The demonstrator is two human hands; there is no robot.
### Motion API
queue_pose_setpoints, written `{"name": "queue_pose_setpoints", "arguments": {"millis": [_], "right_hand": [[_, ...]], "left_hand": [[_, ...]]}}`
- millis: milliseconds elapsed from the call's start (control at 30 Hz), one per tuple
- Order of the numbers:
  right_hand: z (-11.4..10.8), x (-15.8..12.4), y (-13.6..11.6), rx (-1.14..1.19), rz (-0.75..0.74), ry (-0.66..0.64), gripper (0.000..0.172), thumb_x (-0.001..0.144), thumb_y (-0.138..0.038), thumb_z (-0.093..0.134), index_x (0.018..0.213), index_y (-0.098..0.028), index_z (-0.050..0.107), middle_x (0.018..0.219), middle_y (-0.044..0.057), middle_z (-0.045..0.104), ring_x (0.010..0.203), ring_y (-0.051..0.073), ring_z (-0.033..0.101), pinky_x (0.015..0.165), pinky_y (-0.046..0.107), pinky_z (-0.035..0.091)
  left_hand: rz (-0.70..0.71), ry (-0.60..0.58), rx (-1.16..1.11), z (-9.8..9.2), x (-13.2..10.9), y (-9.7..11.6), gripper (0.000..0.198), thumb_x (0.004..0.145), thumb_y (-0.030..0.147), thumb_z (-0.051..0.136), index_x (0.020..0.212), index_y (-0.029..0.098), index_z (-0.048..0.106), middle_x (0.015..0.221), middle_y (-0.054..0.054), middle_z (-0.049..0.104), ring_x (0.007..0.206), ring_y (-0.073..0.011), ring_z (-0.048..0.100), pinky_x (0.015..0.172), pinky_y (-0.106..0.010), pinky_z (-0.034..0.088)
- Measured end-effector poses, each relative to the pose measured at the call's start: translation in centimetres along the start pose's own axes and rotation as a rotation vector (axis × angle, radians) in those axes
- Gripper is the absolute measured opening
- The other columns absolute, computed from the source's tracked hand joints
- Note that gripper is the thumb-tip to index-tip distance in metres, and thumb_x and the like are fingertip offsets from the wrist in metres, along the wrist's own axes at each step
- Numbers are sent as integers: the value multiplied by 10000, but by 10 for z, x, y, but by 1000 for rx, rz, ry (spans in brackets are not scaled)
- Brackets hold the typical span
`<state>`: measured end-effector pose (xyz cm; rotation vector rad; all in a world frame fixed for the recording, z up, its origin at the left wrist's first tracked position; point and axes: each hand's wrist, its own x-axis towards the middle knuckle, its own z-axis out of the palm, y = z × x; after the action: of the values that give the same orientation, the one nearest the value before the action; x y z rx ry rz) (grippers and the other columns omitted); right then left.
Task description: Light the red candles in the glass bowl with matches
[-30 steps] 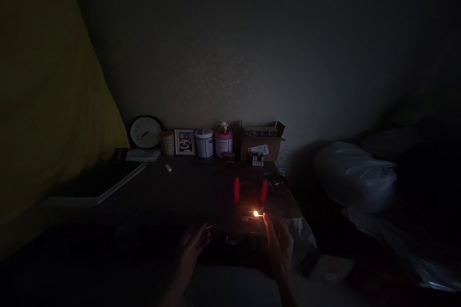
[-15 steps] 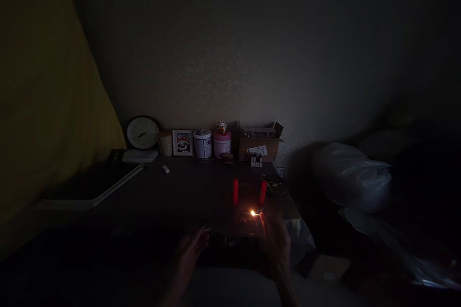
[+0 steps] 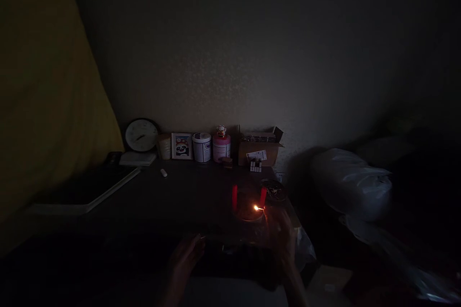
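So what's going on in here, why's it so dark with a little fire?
A person's right hand holds a burning match close to the right one of two red candles. Both stand upright on the table, and neither shows a flame of its own. The left hand is off to the side; it's too dark to tell what it's holding.
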<state>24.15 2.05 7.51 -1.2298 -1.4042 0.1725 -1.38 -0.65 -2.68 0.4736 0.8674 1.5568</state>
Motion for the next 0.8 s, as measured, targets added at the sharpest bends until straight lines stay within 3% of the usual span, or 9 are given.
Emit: {"name": "queue_pose_setpoints", "arguments": {"millis": [233, 400, 600, 700, 800], "right_hand": [[-2, 22, -1, -37, 42, 59, 238, 801, -385, 543, 847, -193, 676, 862, 61, 666, 731, 171, 590, 583, 247, 439], [1, 31, 1, 78, 35, 78, 237, 794, -393, 552, 883, -203, 661, 930, 53, 658, 840, 184, 600, 703, 280, 467], [0, 39, -3, 97, -9, 71, 237, 782, -397, 573, 886, -203, 661, 878, 42, 661, 820, 178, 603, 705, 277, 473], [-1, 44, -10, 105, 22, 88, 249, 779, -415, 573, 882, -209, 668, 847, 37, 675, 805, 181, 609, 707, 278, 469], [-2, 48, -16, 165, 78, 105, 269, 757, -444, 590, 857, -208, 671, 793, 29, 687, 737, 178, 614, 657, 269, 461]], "left_hand": [[-22, -8, 17, -8, 4, -3, 280, 623, 348, 695, 884, 248, 694, 1027, -90, 711, 1092, -320, 581, 959, -516, 436], [-2, 22, 5, -20, 10, -7, 208, 632, 363, 672, 812, 262, 701, 1004, -70, 727, 1176, -305, 522, 1039, -501, 359], [-41, -1, 10, -26, 18, -14, 235, 705, 397, 568, 818, 238, 700, 999, -88, 729, 1160, -301, 536, 1027, -518, 369], [-34, -6, 45, -26, 17, -12, 294, 770, 428, 482, 837, 234, 691, 978, -103, 732, 1281, -255, 400, 1088, -503, 273], [5, -26, 104, -23, 14, -9, 243, 722, 446, 533, 771, 268, 692, 932, -110, 739, 1335, -251, 298, 1128, -477, 187]]}}
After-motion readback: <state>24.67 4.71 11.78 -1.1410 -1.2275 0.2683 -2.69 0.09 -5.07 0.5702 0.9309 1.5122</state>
